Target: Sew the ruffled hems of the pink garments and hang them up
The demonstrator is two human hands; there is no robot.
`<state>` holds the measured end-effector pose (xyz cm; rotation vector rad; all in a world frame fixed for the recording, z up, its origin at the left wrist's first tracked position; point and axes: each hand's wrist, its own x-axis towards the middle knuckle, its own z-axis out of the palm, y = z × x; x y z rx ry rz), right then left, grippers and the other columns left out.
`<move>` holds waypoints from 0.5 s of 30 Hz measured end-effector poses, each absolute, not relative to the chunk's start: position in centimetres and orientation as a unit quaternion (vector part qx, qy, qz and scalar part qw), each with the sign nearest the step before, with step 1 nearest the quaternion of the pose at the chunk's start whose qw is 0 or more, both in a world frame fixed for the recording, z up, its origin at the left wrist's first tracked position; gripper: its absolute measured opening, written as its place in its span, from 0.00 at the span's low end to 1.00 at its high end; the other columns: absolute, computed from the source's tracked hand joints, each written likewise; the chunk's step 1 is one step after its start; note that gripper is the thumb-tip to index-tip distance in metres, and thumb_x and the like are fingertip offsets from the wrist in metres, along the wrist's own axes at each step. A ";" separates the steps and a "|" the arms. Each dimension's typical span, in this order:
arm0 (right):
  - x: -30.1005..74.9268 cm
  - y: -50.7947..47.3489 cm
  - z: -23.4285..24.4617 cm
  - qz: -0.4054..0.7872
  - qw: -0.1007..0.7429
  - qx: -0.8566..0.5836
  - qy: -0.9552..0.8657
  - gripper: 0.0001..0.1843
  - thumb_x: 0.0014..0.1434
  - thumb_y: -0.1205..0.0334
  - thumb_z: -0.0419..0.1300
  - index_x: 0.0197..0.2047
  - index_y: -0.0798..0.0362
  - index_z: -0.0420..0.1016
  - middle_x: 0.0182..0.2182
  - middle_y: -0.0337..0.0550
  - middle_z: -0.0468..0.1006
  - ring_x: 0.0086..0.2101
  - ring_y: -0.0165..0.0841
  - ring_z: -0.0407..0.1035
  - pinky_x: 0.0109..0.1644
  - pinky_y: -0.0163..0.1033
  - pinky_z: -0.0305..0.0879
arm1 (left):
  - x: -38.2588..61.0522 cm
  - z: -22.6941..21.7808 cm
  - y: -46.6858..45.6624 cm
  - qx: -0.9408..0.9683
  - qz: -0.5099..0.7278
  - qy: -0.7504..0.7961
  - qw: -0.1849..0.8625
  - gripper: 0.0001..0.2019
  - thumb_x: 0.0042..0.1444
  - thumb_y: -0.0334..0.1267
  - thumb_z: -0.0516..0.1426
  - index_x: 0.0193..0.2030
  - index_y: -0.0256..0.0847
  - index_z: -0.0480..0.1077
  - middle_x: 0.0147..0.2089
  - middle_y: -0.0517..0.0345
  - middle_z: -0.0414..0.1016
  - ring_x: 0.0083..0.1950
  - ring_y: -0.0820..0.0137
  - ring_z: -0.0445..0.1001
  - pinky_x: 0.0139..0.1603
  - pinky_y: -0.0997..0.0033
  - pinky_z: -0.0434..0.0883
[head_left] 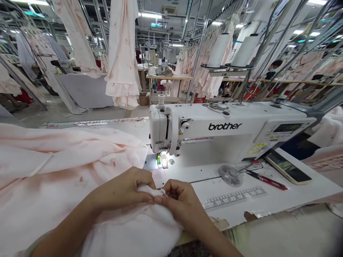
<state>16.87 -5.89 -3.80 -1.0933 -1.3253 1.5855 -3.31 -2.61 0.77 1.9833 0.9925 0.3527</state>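
Note:
A soft pale pink garment (107,150) spreads over the left of the table and hangs down in front of me. My left hand (131,189) is closed round a folded edge of it. My right hand (178,196) pinches the end of the same edge, its fingertips close to the left thumb. Just beyond both hands is the white sewing machine (198,117), its lamp lighting the needle area. A green-marked presser foot (159,159) sits there, and the cloth in my hands is apart from it.
Right of my hands are a clear printed ruler (235,198), a round transparent disc (230,175), red-handled thread snips (268,179) and a phone (288,167). Two thread cones (218,50) stand above the machine. Pink garments (123,53) hang beyond the table.

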 end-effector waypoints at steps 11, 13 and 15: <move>19.7 -4.5 -2.3 0.488 0.270 -0.384 -0.736 0.16 0.64 0.51 0.58 0.31 0.55 0.70 0.22 0.35 0.68 0.23 0.26 0.61 0.25 0.30 0.55 | -3.4 -0.2 -2.2 0.801 0.115 0.357 0.466 0.05 0.53 0.39 0.63 0.34 0.41 0.76 0.31 0.63 0.74 0.34 0.73 0.71 0.36 0.77 0.63; 20.7 -2.9 -1.6 0.325 0.295 -0.334 -0.834 0.11 0.65 0.55 0.58 0.43 0.55 0.73 0.34 0.43 0.77 0.33 0.30 0.70 0.34 0.33 0.66 | -3.4 -0.4 -1.9 0.787 0.127 0.359 0.485 0.07 0.52 0.41 0.63 0.33 0.40 0.76 0.31 0.62 0.75 0.35 0.71 0.71 0.36 0.76 0.64; 21.1 -1.2 -1.2 0.161 0.320 -0.230 -0.905 0.15 0.65 0.59 0.59 0.54 0.53 0.70 0.48 0.51 0.76 0.46 0.36 0.72 0.49 0.40 0.69 | -3.3 -0.6 -1.7 0.770 0.136 0.369 0.503 0.09 0.50 0.42 0.64 0.33 0.39 0.75 0.31 0.61 0.75 0.33 0.71 0.71 0.34 0.76 0.65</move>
